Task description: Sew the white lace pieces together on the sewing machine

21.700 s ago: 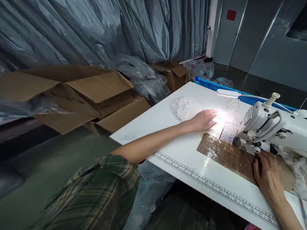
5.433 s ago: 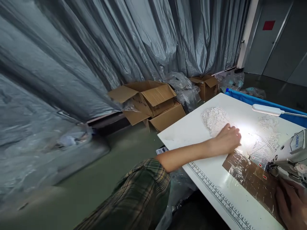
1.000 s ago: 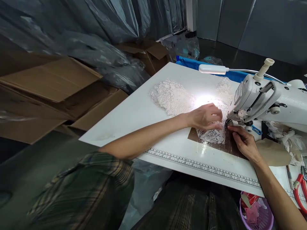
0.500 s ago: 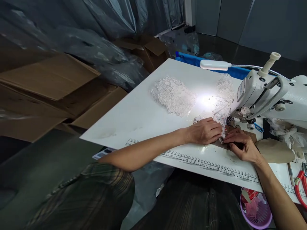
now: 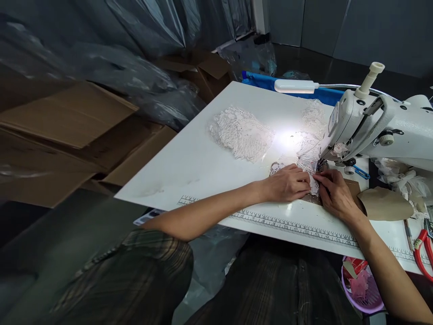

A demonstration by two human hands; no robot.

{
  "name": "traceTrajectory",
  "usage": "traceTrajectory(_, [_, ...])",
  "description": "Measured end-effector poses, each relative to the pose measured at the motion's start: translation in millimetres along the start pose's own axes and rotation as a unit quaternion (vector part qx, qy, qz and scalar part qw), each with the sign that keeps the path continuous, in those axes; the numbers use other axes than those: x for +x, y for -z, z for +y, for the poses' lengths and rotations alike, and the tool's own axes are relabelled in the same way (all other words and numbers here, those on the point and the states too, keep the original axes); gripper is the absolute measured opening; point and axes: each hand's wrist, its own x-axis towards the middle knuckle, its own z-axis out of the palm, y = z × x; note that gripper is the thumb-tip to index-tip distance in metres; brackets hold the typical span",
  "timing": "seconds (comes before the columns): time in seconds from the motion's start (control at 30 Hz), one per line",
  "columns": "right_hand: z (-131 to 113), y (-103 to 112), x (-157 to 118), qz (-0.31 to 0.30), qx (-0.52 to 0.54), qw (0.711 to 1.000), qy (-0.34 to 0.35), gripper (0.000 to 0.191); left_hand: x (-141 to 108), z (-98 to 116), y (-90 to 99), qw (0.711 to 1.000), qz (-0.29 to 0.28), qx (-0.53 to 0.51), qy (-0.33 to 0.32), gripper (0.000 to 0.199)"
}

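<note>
White lace (image 5: 306,149) runs over the table and under the needle area of a white sewing machine (image 5: 341,122). My left hand (image 5: 289,183) rests on the lace left of the presser foot, its fingers curled and closed on the lace's edge. Just right of the foot, my right hand (image 5: 336,192) pinches the lace edge with thumb and forefinger close to the needle. The fingertips of both hands partly cover the lace between them. A separate heap of white lace (image 5: 241,133) lies farther left on the table.
A lamp (image 5: 296,86) lights the white table (image 5: 189,158), which has a printed ruler along its front edge. Red-handled scissors (image 5: 421,255) and a beige oval piece (image 5: 385,204) lie at right. A purple basket (image 5: 368,307) sits below. Cardboard boxes (image 5: 67,117) stand left.
My right hand has moved up toward the presser foot and now pinches the lace there. The left hand stays nearly in place. The whole view has shifted slightly.
</note>
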Motion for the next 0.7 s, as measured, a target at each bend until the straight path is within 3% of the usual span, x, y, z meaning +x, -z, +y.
traceTrajectory(0.13, [0.4,11.2,-1.5,-0.001,0.065,0.998,-0.017,0.035,-2.5,-11.8,1.3,0.995,0.02,-0.099,0.008,0.017])
traceTrajectory(0.27, [-0.2,26.2,-1.3,-0.063,0.1,0.992,0.034,0.032,-1.9,-13.7,2.4,0.984,0.065,-0.154,0.06,0.019])
traceTrajectory(0.37, [-2.4,28.9,-0.8,-0.096,0.069,0.991,0.058,0.032,0.7,-7.9,3.3,0.987,0.087,-0.125,0.048,0.021])
traceTrajectory(0.57, [-4.6,25.3,-2.9,-0.102,0.037,0.993,0.056,0.03,-0.4,0.6,0.3,0.999,0.022,0.003,-0.039,0.019])
traceTrajectory(0.7, [-4.2,21.8,-1.8,-0.085,0.026,0.996,0.029,0.035,-3.9,0.9,-3.0,0.998,0.025,0.028,-0.048,0.019])
